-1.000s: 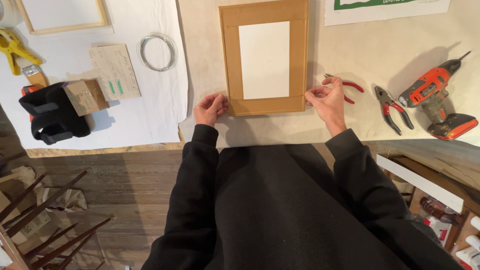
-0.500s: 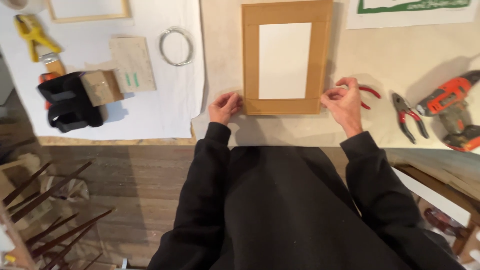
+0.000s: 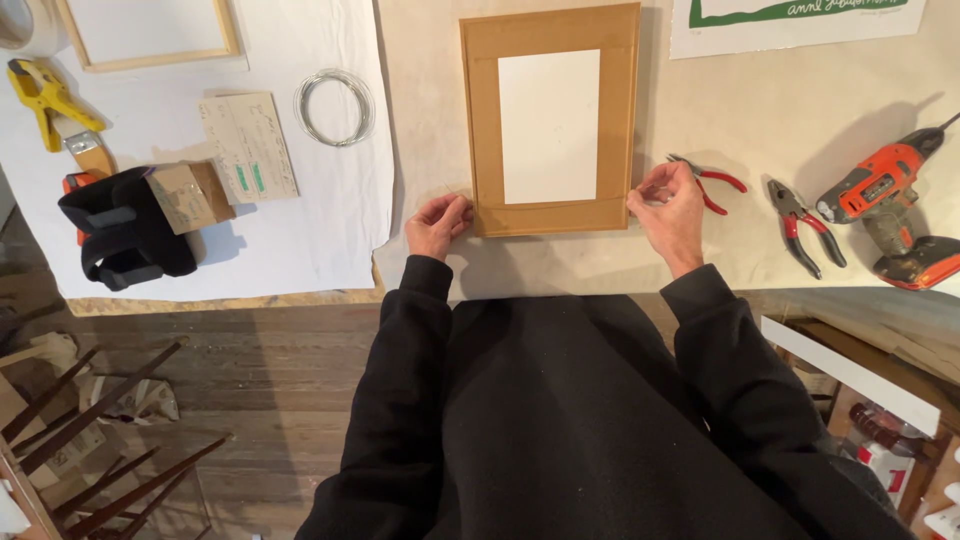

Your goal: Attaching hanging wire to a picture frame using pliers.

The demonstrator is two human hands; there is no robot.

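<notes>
While the brown picture frame back (image 3: 550, 120) lies flat on the desk (image 3: 600, 255), the left hand (image 3: 437, 224) pinches its lower left corner and the right hand (image 3: 672, 203) pinches its lower right edge, red-handled cutters (image 3: 708, 181) just beside.

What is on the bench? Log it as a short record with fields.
left hand: at the near left corner of the frame
right hand: at the frame's near right corner
frame: brown, lying flat, white panel in the middle
right of the frame: red cutters, pliers, orange drill
left of the frame: wire coil, yellow clamp, small box
</notes>
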